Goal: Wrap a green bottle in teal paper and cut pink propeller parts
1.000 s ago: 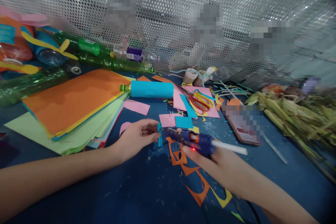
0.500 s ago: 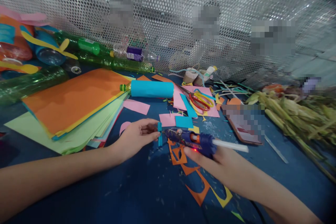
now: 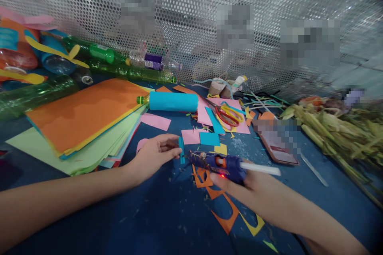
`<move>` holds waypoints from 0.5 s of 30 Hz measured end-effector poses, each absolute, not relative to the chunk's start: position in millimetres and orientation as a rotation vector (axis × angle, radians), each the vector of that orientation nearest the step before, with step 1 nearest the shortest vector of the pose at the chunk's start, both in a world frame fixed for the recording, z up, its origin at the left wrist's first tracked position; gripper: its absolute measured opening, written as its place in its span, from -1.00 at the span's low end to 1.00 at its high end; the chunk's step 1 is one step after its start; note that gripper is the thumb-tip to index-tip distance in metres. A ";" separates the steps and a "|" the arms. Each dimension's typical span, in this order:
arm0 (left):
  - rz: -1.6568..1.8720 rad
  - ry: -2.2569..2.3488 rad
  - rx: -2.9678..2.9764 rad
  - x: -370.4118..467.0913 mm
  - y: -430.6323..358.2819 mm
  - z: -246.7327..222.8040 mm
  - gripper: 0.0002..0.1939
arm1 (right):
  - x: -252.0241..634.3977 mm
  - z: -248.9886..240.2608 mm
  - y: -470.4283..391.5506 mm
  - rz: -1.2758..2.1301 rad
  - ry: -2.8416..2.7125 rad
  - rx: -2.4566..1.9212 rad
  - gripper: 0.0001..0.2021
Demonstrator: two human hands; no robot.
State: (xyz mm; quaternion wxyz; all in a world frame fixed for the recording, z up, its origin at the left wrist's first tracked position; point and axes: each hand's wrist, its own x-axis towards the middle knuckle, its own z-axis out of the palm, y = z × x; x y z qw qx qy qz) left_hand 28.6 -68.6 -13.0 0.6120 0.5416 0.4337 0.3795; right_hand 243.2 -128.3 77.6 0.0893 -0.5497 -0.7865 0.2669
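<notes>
My left hand (image 3: 158, 151) pinches a small strip of blue paper (image 3: 181, 151) between thumb and fingers, holding it above the dark blue table. Wrapped round a dark blue glue gun (image 3: 220, 162) is my right hand (image 3: 239, 179). A white glue stick (image 3: 260, 168) sticks out of the gun's back, and a red light glows on its side. The nozzle points left, close to the blue strip; whether they touch I cannot tell. Orange paper offcuts (image 3: 226, 215) lie below the gun. Beyond my hands rests a bottle wrapped in blue paper (image 3: 173, 101), on its side.
Coloured paper sheets (image 3: 86, 115) are stacked at the left, with green bottles (image 3: 38, 91) behind. Scissors (image 3: 226, 115) lie on pink paper. A phone (image 3: 278, 143) and dried corn husks (image 3: 326, 135) are at the right. A perforated metal screen (image 3: 191, 16) stands behind.
The glue gun has moved slightly down and its nozzle sits a little farther from the strip. The blue strip has tilted slightly in my left hand, which stays nearly in place.
</notes>
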 end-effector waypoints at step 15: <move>0.902 1.014 1.234 28.0 -68.0 -16.4 -0.67 | 252.1 75.5 -131.1 0.830 -2.434 -1.679 -0.69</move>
